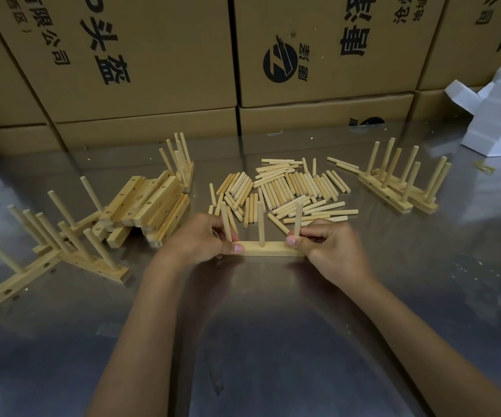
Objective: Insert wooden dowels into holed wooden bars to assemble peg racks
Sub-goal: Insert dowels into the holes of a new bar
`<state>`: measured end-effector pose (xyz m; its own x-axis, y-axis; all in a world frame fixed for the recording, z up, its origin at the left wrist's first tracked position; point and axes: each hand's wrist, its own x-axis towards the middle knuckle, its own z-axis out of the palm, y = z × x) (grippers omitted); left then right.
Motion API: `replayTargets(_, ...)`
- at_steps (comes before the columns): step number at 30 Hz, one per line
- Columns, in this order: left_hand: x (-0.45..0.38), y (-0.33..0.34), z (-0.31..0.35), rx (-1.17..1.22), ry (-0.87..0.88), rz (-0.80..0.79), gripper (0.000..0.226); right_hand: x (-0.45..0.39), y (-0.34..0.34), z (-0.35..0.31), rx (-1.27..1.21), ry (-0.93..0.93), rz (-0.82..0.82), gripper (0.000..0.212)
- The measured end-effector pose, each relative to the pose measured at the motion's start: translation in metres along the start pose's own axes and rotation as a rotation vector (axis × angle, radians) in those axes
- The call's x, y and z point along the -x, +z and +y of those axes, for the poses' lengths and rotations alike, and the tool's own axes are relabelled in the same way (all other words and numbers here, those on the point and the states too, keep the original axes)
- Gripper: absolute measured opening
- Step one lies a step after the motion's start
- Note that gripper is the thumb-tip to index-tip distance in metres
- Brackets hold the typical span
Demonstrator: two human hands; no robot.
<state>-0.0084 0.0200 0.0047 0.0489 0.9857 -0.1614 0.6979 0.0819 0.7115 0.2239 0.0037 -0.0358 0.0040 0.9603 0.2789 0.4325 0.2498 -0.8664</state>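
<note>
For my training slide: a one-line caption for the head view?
Both hands, left hand and right hand, seat upright dowels into a wooden bar before the loose dowel pile.

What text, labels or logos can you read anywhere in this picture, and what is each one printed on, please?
"头盔": large black print, turned sideways, on the left cardboard box.
"限公司": smaller print on the same box; the rest is cut off.
Round black logo on the centre box: the characters beside it are not reliably readable.
Right box: print cut off, unreadable.
Dowels: no text.
</note>
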Motion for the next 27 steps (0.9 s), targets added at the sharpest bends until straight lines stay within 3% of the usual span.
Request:
replayTargets(9, -0.003, -0.001, -0.002, 0.000, 0.015, -0.034, 0.016, 0.002, 0.001, 0.002, 0.014, -0.004, -0.002, 0.014)
replayTargets(13, -0.003, -0.007, -0.006, -0.061, 0.018, -0.076, 0.028, 0.000, -0.005, 0.005, 0.116, 0.041, -0.098, 0.026)
replayTargets(16, -0.005, -0.008, -0.010, -0.019, 0.038, -0.059, 0.029, -0.002, -0.009, 0.005, 0.210, 0.045, -0.201, 0.028)
replayTargets(19, -0.006, -0.006, -0.014, 0.157, 0.048, -0.022, 0.031, -0.001, -0.010, 0.002, 0.191, -0.009, -0.157, 0.020)
replayTargets(22, -0.015, 0.002, -0.025, 0.320, 0.068, 0.214, 0.033, -0.009, -0.012, -0.005, 0.069, 0.013, -0.002, 0.024)
replayTargets(27, -0.029, 0.013, -0.034, 0.187, 0.129, 0.646, 0.022, -0.054, 0.014, -0.036, 0.061, 0.099, 0.065, 0.020)
